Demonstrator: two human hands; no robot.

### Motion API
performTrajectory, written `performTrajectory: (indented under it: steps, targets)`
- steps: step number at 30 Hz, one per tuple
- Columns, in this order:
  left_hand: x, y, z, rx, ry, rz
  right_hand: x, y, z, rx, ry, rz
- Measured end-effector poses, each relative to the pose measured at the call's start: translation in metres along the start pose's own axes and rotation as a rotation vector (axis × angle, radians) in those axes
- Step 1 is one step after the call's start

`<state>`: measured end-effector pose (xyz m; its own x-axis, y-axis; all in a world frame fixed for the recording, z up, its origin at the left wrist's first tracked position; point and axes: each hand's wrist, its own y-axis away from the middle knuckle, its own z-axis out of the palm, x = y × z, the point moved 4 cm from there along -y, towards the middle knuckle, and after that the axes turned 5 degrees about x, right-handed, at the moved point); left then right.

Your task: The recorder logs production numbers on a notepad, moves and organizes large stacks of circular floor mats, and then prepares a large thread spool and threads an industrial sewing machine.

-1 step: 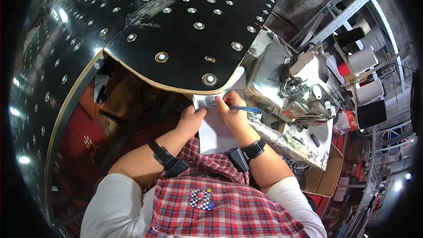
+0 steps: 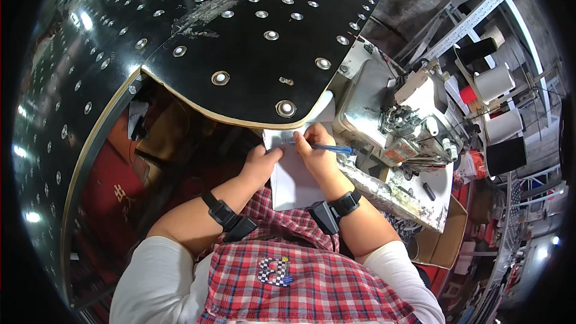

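Observation:
A blue pen (image 2: 339, 149) is gripped in my right hand (image 2: 320, 159), its tip end pointing left onto a white sheet of paper (image 2: 294, 181). Closed on the left edge of that paper is my left hand (image 2: 259, 164), thumb on top and the other fingers mostly hidden. The paper lies above my lap, its upper end close to the rounded edge of the black table. I cannot make out any marks on it.
The black studded tabletop (image 2: 246, 54) curves just beyond my hands. At right, a sewing machine (image 2: 414, 108) stands on a worn white table, with thread cones (image 2: 495, 83) behind. Below them sits a cardboard box (image 2: 444, 237). A checked apron (image 2: 270, 285) covers my lap.

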<state>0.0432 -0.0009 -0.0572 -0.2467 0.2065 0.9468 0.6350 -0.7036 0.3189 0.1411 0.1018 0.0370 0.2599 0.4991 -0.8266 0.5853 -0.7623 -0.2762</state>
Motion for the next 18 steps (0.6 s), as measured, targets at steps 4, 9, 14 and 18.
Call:
performTrajectory:
  steps: [4, 9, 14, 18]
  targets:
    - [-0.011, -0.005, -0.001, -0.036, 0.025, -0.010, 0.000, -0.002, 0.003, 0.003, 0.057, -0.023]
    - [0.000, -0.001, 0.002, -0.057, -0.031, 0.046, -0.001, 0.000, 0.003, 0.001, 0.079, -0.020]
    - [0.007, 0.003, 0.003, -0.066, -0.014, 0.051, -0.006, 0.000, 0.002, 0.016, 0.104, -0.026]
    - [0.007, 0.003, 0.003, -0.074, -0.015, 0.067, -0.010, 0.000, 0.003, 0.016, 0.125, -0.049]
